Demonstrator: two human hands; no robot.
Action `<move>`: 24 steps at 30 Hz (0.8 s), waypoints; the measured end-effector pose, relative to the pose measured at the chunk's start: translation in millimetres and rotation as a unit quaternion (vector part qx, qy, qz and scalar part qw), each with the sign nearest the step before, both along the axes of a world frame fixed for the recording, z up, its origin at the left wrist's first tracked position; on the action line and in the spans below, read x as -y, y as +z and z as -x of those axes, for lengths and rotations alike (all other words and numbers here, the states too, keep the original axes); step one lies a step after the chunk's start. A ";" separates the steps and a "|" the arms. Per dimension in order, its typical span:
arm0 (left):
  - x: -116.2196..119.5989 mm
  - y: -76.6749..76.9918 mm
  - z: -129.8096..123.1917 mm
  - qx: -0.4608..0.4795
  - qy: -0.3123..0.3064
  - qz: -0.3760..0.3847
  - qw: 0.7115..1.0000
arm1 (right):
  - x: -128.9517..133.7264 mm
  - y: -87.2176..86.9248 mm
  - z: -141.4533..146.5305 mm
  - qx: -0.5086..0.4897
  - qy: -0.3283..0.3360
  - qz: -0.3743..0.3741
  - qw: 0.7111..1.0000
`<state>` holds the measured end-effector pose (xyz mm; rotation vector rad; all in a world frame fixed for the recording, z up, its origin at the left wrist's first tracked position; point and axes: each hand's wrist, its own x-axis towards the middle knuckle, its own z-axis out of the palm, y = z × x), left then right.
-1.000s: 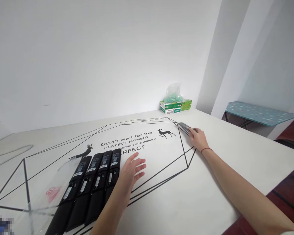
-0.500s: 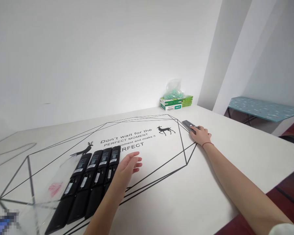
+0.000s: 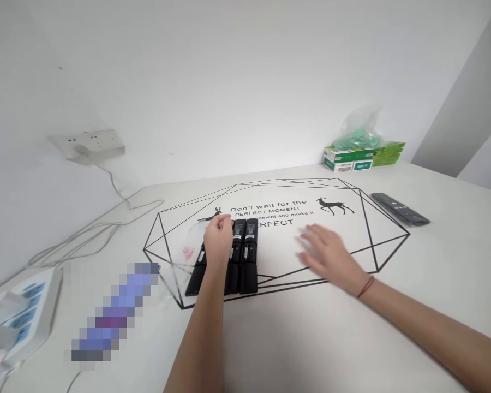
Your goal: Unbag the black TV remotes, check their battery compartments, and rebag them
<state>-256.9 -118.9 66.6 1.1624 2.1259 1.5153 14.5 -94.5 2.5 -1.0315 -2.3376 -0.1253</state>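
A side-by-side row of several black remote controls [image 3: 249, 275] lies face down on the white table, their battery compartments uncovered. Over the left part of this row, my left hand [image 3: 217, 243] is closed with its fingers curled at the remotes' far ends; what they pinch, if anything, is hidden. My right hand [image 3: 331, 259], a little blurred, hovers right of the row with fingers spread and nothing in them. Another remote control [image 3: 401, 208] rests alone, buttons up, at the table's right. A clear plastic sheet or bag [image 3: 187, 254] with a red mark lies left of the row.
Green and white boxes [image 3: 347, 158] topped by a clear bag of green things [image 3: 359, 136] stand against the wall. At left are a power strip [image 3: 33, 311], cables [image 3: 94, 232], a wall socket [image 3: 96, 144] and a pixelated bluish object [image 3: 117, 314].
My right hand has left the lone remote control at the right and come back toward the middle. The left hand has gone from beside the row to over it and closed. The view has turned left.
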 end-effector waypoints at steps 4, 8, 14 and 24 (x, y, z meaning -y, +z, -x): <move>0.9 0.9 -6.3 -0.088 -0.017 0.088 0.992 | 43.3 6.5 68.1 0.016 0.170 0.037 0.985; 4.5 -0.3 -18.8 -0.217 -0.042 0.183 0.958 | 48.9 10.9 103.9 0.012 0.203 0.069 0.977; 9.9 -6.0 -34.0 -0.309 -0.067 0.260 0.912 | 44.8 15.7 103.2 0.026 0.196 0.119 0.973; 11.3 -16.7 -56.3 -0.356 -0.134 0.234 0.895 | 49.2 31.0 80.3 0.072 0.155 0.143 0.975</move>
